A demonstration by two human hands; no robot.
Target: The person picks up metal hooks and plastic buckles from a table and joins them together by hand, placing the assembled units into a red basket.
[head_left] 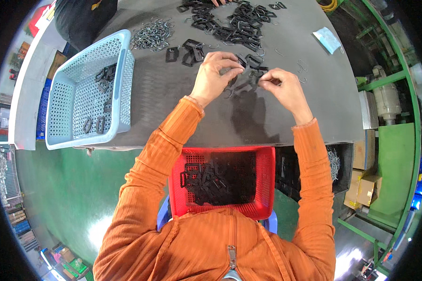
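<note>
Over the table, my left hand (216,75) is closed, thumb and fingers pinching a black rectangular frame (241,61) that is partly hidden by the fingertips. To its right, my right hand (284,90) is also closed in a pinch. A small dark piece shows at its fingertips, too blurred to name. Just beyond both hands lies another black frame (254,61). Several more loose black frames (172,55) lie left of my left hand. Thin metal hooks (302,65) are scattered on the tabletop to the right.
A large heap of black frames with hooks (241,28) covers the far table, beside a pile of metal hooks (152,34). At left stands a light-blue basket (126,89); a red basket (268,182) of black frames sits before me. A blue mask (327,40) lies far right. Another person's hand (222,2) shows at the far edge.
</note>
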